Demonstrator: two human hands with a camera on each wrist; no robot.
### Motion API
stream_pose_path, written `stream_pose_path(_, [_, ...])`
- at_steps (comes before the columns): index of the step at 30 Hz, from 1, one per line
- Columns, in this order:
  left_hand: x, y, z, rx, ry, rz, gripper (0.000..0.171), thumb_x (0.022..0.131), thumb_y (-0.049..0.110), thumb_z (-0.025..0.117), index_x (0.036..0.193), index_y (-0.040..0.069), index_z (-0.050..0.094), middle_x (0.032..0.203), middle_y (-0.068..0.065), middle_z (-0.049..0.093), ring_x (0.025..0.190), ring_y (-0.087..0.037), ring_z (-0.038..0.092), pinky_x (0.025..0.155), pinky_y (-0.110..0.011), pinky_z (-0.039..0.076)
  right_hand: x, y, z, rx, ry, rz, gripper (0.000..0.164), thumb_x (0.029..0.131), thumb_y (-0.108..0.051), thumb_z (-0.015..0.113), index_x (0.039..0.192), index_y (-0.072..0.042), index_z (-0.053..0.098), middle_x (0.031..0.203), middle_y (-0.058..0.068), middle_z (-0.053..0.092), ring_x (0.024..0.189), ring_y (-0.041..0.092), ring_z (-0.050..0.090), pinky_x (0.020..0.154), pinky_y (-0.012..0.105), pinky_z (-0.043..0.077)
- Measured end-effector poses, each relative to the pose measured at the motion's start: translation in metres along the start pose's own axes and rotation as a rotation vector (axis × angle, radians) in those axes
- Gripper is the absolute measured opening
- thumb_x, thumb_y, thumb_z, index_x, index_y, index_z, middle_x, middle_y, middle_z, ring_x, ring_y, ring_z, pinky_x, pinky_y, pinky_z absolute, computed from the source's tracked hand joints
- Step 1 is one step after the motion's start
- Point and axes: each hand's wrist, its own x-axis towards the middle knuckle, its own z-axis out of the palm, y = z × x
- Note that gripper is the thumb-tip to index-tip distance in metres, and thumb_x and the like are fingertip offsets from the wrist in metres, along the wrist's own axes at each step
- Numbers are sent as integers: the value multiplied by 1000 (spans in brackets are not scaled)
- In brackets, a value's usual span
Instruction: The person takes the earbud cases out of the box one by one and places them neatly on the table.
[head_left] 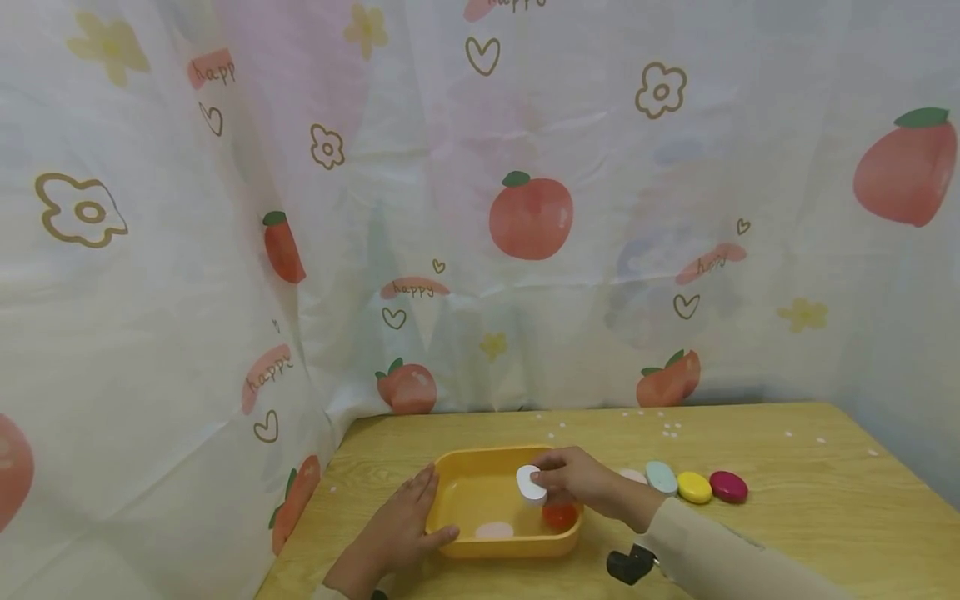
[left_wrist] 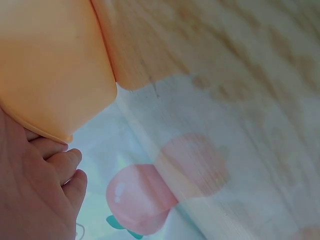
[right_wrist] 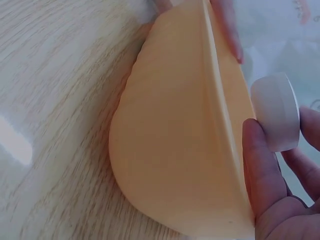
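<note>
My right hand [head_left: 573,479] pinches a thick white rounded piece [head_left: 531,485] between thumb and fingers, over the right part of a yellow-orange tray [head_left: 468,548]. In the right wrist view, the white piece [right_wrist: 275,112] shows a flat face and a broad edge, just past the tray's rim. Inside the tray, a glossy red piece [head_left: 558,518] lies at the right, partly under my right hand, and a pale pink oval [head_left: 495,530] lies near the front wall. My left hand [head_left: 397,525] rests against the tray's left end, fingers extended along it, thumb at the front corner.
Right of the tray, a row of rounded pieces lies on the wooden table [head_left: 825,517]: pale pink [head_left: 633,476], mint [head_left: 662,477], yellow [head_left: 694,487] and magenta [head_left: 729,487]. Small white spots dot the back of the table. A fruit-printed curtain [head_left: 585,317] hangs behind and at left.
</note>
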Motion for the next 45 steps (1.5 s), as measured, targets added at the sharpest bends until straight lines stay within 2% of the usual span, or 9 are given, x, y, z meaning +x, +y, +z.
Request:
stream_pose_path(7, [2,2,0,-6,-6,8,92,94,67,40,151,-5,27,159,-17,19,144,-29,22,113,-49,24,-7,1,-4,39,9,13,47,97,-14,61,131,16,47,107,14,64,96,27,66,86,46,53])
stream_pose_path(14, [2,1,3,3,-13,12,95,93,71,35,150,-5,28,159,-17,19,143,-29,23,113,-48,24,-10,7,-13,68,-2,-1,48,97,-15,61,131,16,47,108,14,63,97,27,66,83,42,55])
stream_pose_path(22, [4,2,5,-4,9,13,94,94,69,38,149,-6,29,158,-18,21,143,-30,24,112,-49,25,-20,0,-26,28,30,-10,48,97,-16,62,131,15,47,110,15,62,96,26,65,85,44,54])
stream_pose_path(30, [-3,2,3,-9,20,22,94,94,68,39,147,-9,32,156,-21,24,142,-32,27,111,-50,26,-31,6,-39,37,56,-5,45,96,-15,63,129,13,51,108,14,62,95,25,65,86,46,53])
stream_pose_path(36, [0,-1,3,-28,-6,-2,93,94,68,39,150,-6,28,159,-18,18,143,-30,23,112,-51,23,-38,11,-54,11,82,0,48,96,-17,64,130,14,49,110,14,62,96,26,64,86,48,53])
stream_pose_path(41, [1,0,2,-32,-15,-4,93,94,67,41,150,-6,28,159,-17,18,143,-29,23,112,-51,24,-45,16,-61,34,86,27,48,96,-16,64,130,14,48,111,14,61,96,25,64,85,45,54])
stream_pose_path(45, [-1,3,-1,-34,-9,-6,93,94,66,43,150,-6,29,159,-17,20,143,-29,25,112,-51,24,-51,20,-64,43,77,19,46,97,-15,63,129,15,49,111,14,61,96,24,64,84,42,54])
